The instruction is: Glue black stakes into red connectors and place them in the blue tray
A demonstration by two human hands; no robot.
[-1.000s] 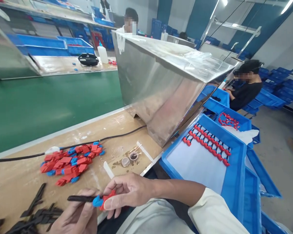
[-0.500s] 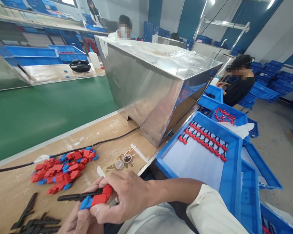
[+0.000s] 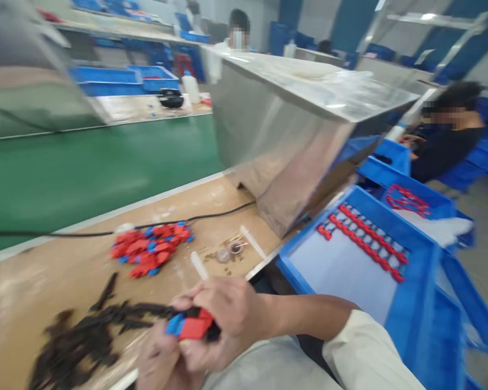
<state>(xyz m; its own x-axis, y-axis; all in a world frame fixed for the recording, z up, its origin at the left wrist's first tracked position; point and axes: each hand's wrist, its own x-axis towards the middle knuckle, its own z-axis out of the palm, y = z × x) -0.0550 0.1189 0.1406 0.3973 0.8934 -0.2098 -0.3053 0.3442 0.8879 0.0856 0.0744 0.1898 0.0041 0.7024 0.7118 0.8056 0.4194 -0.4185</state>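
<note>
Close in front of me, both hands grip one small red-and-blue plastic part [image 3: 193,327] with a black stick-like piece [image 3: 158,309] set along it. My right hand [image 3: 228,319] wraps round the red end, its thumb pressing from below. Fingers of my left hand [image 3: 162,349] pinch the blue end, and they partly hide the part. On the table to the left lies a heap of loose black pieces [image 3: 81,341], blurred. Behind it is a pile of red-and-blue parts [image 3: 150,246]. A small cup of dark liquid [image 3: 236,247] with thin sticks stands beyond my hands.
A blue tray [image 3: 421,319] on the right holds rows of red-and-black parts on white lining. A large metal hood [image 3: 284,130] stands ahead beside a green belt [image 3: 146,157]. A black cable [image 3: 211,215] crosses the table. A co-worker [image 3: 447,135] sits at the right.
My view has swung left, so the table and tray appear farther right. More of the black heap shows. The black piece now lies deeper in the part, with its dark end showing by my right palm.
</note>
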